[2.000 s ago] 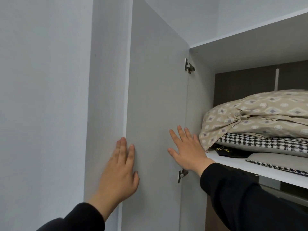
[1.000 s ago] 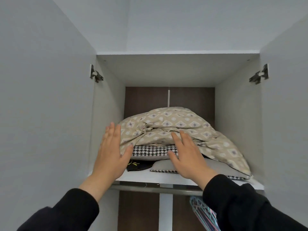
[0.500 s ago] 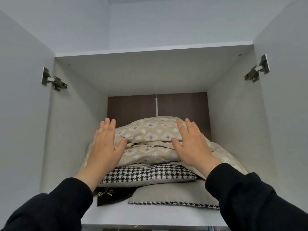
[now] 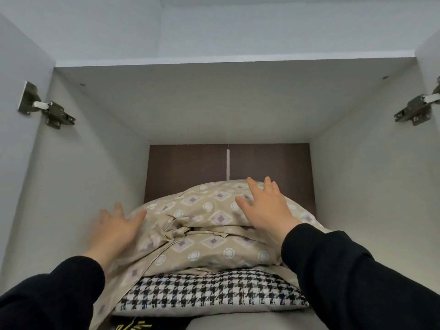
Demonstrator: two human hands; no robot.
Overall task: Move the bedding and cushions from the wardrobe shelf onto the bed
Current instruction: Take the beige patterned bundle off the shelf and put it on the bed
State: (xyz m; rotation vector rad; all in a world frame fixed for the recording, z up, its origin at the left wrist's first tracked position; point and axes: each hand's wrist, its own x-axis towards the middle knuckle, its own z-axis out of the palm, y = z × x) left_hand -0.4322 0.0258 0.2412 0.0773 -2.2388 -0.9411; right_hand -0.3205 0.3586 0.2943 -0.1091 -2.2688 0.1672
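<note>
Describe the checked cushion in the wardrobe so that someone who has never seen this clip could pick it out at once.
Look inside the open wardrobe compartment with the dark brown back panel. On its shelf sits a stack topped by beige diamond-patterned bedding. The houndstooth cushion lies directly under it, the only black-and-white checked piece.

Above the pile: open air between the beige diamond-patterned folded bedding [image 4: 209, 225] and the pale grey wardrobe top panel [image 4: 228, 101]; widest free passage.
Left flank: gap between bedding and pale grey left side wall [image 4: 90, 186]; blurred left hand [image 4: 114, 232], fingers spread, fills its near end.
Right flank: narrow gap to the pale grey right side wall [image 4: 371, 186]; black sleeve [image 4: 345, 270] crosses it.
Rear: dark brown wood-grain back panel [image 4: 190, 170] closes the compartment just behind the bedding.
Crown of pile: right hand [image 4: 264, 208] lies flat, fingers spread, on it.
Beneath: black-and-white houndstooth cushion [image 4: 209, 291] touches the bedding; no gap.
Door line: metal hinges, left [image 4: 45, 108] and right [image 4: 416, 108], jut inward, high, well clear of the pile.
</note>
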